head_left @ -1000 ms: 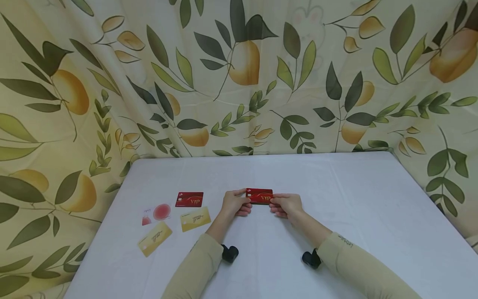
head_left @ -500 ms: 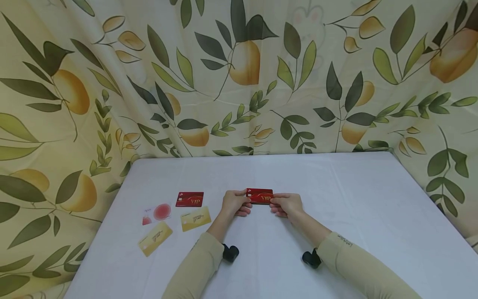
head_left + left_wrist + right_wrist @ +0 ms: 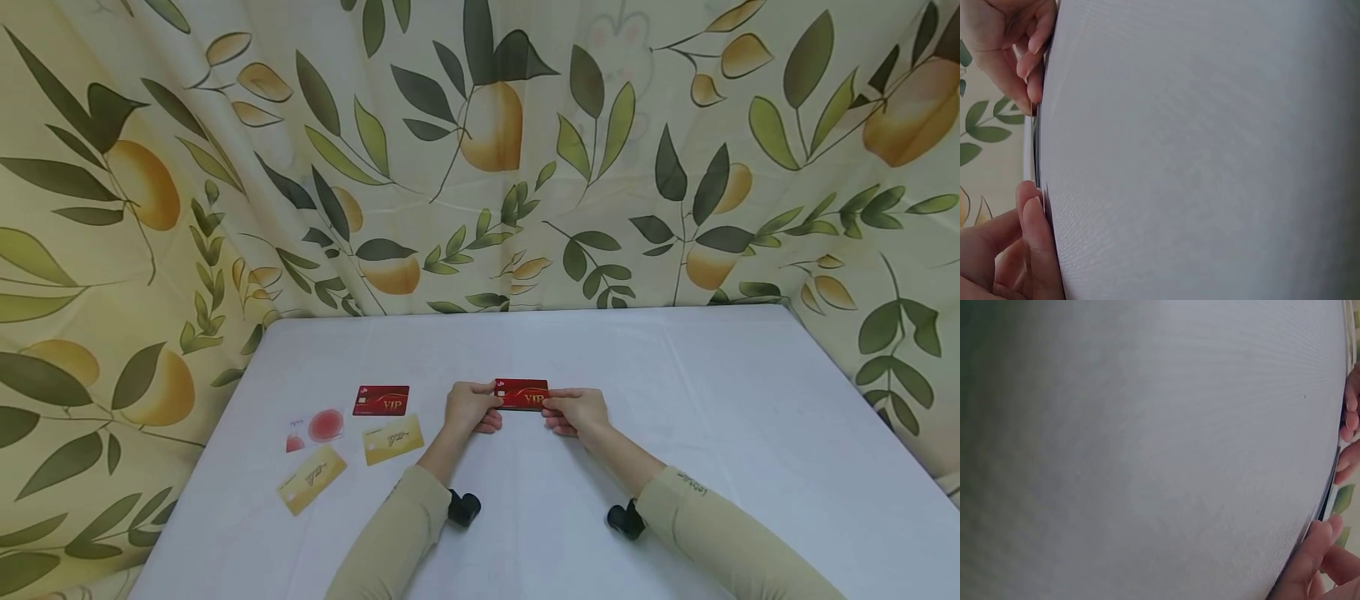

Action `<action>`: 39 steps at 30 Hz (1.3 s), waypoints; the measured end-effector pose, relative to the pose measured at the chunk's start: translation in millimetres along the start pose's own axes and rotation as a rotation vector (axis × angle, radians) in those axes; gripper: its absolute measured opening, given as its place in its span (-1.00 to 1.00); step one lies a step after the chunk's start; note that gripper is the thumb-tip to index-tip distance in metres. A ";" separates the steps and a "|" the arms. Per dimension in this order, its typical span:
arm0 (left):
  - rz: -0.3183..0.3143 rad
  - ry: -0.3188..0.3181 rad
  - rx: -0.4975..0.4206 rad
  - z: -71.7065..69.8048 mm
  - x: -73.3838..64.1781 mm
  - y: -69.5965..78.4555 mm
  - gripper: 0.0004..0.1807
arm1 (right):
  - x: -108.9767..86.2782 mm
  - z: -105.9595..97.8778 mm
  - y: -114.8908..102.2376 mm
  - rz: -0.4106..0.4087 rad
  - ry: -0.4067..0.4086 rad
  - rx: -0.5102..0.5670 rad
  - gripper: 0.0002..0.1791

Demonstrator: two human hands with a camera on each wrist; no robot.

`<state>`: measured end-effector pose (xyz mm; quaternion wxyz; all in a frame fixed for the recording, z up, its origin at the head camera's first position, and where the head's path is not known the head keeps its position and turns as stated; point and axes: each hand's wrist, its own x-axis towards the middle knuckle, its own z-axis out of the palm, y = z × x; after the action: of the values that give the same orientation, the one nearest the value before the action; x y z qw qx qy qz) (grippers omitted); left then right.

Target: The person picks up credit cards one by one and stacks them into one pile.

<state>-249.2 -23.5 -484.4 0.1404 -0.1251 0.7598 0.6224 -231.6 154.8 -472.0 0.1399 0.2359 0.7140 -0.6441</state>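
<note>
Near the middle of the table, a red VIP card [image 3: 522,394] lies level between both hands. My left hand [image 3: 468,410] pinches its left end between thumb and fingers. At the opposite end, the thumb and fingers of my right hand [image 3: 579,412] pinch it too. Both wrist views catch the card only edge-on, as a thin dark line; whether more cards lie beneath it I cannot tell. Left of the hands is another red VIP card [image 3: 381,401], with a gold card [image 3: 393,439] below it.
Further left lie a whitish card with a red circle [image 3: 325,425] and a second, tilted gold card [image 3: 311,480]. A white cloth covers the table [image 3: 675,375]. Behind it hangs a leaf-and-fruit curtain [image 3: 420,208]. Small black cameras [image 3: 626,520] sit at both wrists.
Almost nothing differs; both hands keep their pinch on the red VIP card, which tips very slightly. The other cards stay where they were.
</note>
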 end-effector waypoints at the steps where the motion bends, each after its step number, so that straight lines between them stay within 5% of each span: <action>1: 0.002 0.002 0.000 0.1 0.4 -0.3 -0.56 | 0.0 0.1 0.0 -0.001 0.002 -0.001 -0.63; 30: -0.006 0.012 -0.037 -0.4 2.3 -4.3 -0.57 | -1.1 0.7 1.1 -0.033 0.004 -0.032 -0.63; 39: -0.046 -0.017 -0.160 -6.6 2.2 -4.3 -0.55 | -2.8 -3.0 -2.3 0.021 0.010 0.054 -0.63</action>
<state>-250.1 -30.8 -487.9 0.1507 -0.1482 0.7033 0.6787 -230.2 157.2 -468.2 0.1369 0.2503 0.6946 -0.6604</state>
